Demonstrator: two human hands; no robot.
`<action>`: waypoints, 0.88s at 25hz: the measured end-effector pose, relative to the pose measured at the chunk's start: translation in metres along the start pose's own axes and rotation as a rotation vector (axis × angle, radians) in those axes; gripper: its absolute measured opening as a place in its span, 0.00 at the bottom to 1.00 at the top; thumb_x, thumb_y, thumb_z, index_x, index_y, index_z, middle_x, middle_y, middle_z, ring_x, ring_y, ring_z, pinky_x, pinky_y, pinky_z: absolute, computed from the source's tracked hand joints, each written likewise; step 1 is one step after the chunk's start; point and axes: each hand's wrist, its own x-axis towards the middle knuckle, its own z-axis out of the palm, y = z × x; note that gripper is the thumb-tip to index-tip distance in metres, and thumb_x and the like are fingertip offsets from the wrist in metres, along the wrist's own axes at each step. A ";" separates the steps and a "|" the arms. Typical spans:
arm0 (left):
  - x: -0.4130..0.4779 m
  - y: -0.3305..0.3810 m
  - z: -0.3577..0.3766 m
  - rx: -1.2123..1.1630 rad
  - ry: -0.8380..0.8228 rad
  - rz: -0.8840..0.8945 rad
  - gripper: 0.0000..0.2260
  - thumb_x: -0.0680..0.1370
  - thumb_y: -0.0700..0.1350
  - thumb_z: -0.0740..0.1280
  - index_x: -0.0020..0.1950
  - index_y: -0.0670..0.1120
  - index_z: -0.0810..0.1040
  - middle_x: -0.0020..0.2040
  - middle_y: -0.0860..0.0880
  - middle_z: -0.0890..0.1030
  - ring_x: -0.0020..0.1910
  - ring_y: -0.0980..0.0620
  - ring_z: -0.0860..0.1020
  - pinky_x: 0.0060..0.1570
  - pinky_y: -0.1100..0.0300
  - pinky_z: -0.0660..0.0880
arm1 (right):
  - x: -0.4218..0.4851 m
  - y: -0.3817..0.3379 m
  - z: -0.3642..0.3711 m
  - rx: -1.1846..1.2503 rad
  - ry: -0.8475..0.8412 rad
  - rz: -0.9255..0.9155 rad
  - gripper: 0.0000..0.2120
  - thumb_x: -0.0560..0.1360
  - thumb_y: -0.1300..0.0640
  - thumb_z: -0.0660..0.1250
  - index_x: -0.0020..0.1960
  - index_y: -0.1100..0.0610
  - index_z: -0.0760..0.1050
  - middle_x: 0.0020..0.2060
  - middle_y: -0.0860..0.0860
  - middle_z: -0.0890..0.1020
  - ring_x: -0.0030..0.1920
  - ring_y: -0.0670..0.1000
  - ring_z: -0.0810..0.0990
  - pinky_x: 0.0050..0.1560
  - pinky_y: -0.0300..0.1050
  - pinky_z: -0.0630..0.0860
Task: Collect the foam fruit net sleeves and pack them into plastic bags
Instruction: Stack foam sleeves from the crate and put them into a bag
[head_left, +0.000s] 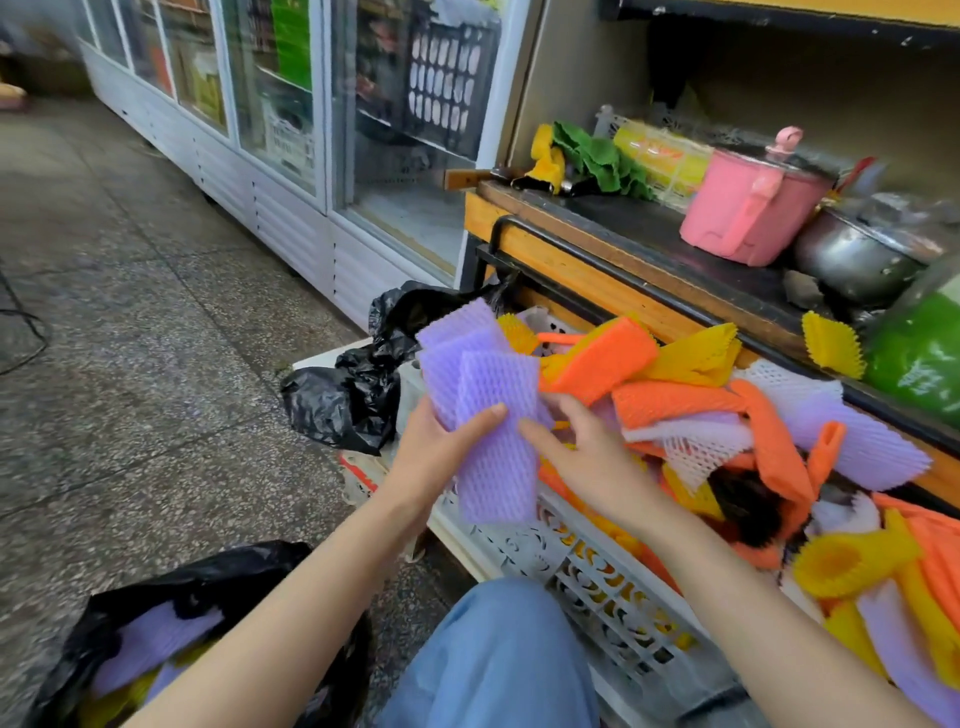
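Nearest, a black bag (218, 577) on the floor (156, 364) holds purple and yellow sleeves (150, 642). At the left edge of the white lattice crate (597, 577), the left hand (441, 441) clasps fanned purple mesh-foam sleeves (493, 410); the right hand (587, 457), fingers loose, touches them. Beyond lie crumpled black bags (343, 400).

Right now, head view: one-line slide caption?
Left hand grips a stack of purple sleeves over the white crate of mixed sleeves; right hand touches the stack; black bag, partly filled, sits lower left.
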 end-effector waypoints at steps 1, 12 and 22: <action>0.003 0.001 -0.009 0.023 0.035 0.020 0.19 0.73 0.41 0.73 0.62 0.40 0.74 0.54 0.44 0.82 0.51 0.51 0.81 0.46 0.60 0.79 | 0.008 0.004 -0.001 -0.095 0.035 -0.026 0.19 0.75 0.49 0.66 0.64 0.51 0.68 0.59 0.45 0.74 0.56 0.41 0.74 0.59 0.37 0.71; 0.035 0.007 -0.054 0.104 0.060 0.037 0.07 0.76 0.43 0.68 0.51 0.53 0.74 0.47 0.53 0.82 0.44 0.57 0.82 0.40 0.63 0.78 | 0.110 0.054 -0.079 -0.707 0.394 0.094 0.38 0.72 0.55 0.72 0.74 0.63 0.55 0.71 0.61 0.65 0.71 0.60 0.62 0.69 0.53 0.61; 0.016 -0.016 -0.082 0.114 0.087 -0.079 0.20 0.73 0.51 0.70 0.60 0.41 0.74 0.54 0.41 0.81 0.52 0.44 0.81 0.51 0.48 0.79 | 0.046 -0.033 0.032 -0.482 0.520 -0.515 0.16 0.72 0.57 0.70 0.55 0.61 0.70 0.53 0.54 0.76 0.49 0.48 0.75 0.42 0.40 0.73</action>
